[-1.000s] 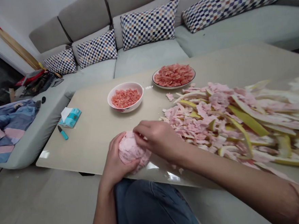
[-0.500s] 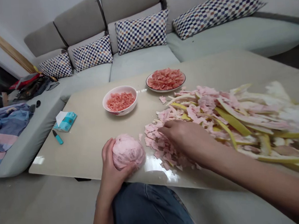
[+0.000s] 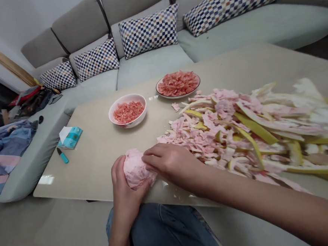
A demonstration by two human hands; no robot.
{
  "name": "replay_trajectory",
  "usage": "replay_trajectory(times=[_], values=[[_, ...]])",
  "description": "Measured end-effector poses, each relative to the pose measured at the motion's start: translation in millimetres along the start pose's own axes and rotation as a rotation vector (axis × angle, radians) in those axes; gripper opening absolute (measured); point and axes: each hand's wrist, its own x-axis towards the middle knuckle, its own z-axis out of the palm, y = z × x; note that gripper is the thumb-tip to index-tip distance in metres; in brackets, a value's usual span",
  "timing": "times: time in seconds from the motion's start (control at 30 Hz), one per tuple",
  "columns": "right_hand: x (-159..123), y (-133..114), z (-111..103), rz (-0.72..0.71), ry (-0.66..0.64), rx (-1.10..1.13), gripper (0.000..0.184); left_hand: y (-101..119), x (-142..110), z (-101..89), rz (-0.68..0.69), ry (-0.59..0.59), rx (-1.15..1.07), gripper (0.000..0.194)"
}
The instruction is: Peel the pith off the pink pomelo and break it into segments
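Observation:
My left hand is wrapped round a peeled pomelo covered in pale pink pith, at the front edge of the table. On the fruit's right side, my right hand has its fingers bent together and touching the pith. Those fingertips are partly hidden, but they seem to pinch the surface. Right beside this hand spreads a heap of torn pink pith, mixed with long strips of yellow-green and white peel.
Behind the fruit stand a white bowl and a dark-rimmed plate, both with red pomelo flesh. At the table's left lie a blue tissue pack and a teal-handled cutter. A grey sofa with checked cushions runs behind the table.
My right hand has moved left from the pith heap onto the pomelo. My left hand keeps its hold on the fruit. The view has shifted slightly.

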Motion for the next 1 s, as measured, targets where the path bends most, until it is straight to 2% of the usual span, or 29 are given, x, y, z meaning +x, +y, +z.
replay_trajectory(times=[0.13, 0.3, 0.43, 0.53, 0.63, 0.73, 0.87, 0.93, 1.0], values=[[16, -9, -13, -0.051, -0.285, -0.097, 0.009, -1, 1, -1.0, 0.030, -0.012, 0.012, 0.080], [31, -19, -26, -0.062, -0.430, -0.117, 0.007, -2, 3, -1.3, 0.099, 0.003, 0.025, 0.080], [33, -22, -20, -0.023, -0.412, -0.153, 0.010, -3, 5, -0.6, 0.137, 0.018, 0.030, 0.079], [30, -19, -12, 0.062, -0.320, -0.152, 0.013, -3, 5, -0.5, 0.145, 0.023, 0.032, 0.077], [26, -13, -10, 0.089, -0.252, -0.055, 0.017, -4, 4, -1.0, 0.145, 0.015, 0.023, 0.076], [25, -12, -16, 0.082, -0.279, -0.015, 0.017, -5, 4, -1.6, 0.144, -0.001, 0.026, 0.077], [36, -18, -22, 0.119, -0.377, -0.111, 0.015, -6, 5, -2.4, 0.159, -0.016, 0.035, 0.078], [42, -17, -21, 0.140, -0.358, -0.073, 0.015, -6, 5, -2.7, 0.156, -0.022, 0.032, 0.078], [44, -11, -15, 0.195, -0.286, 0.051, 0.013, -7, 5, -2.9, 0.146, -0.027, 0.032, 0.078]])
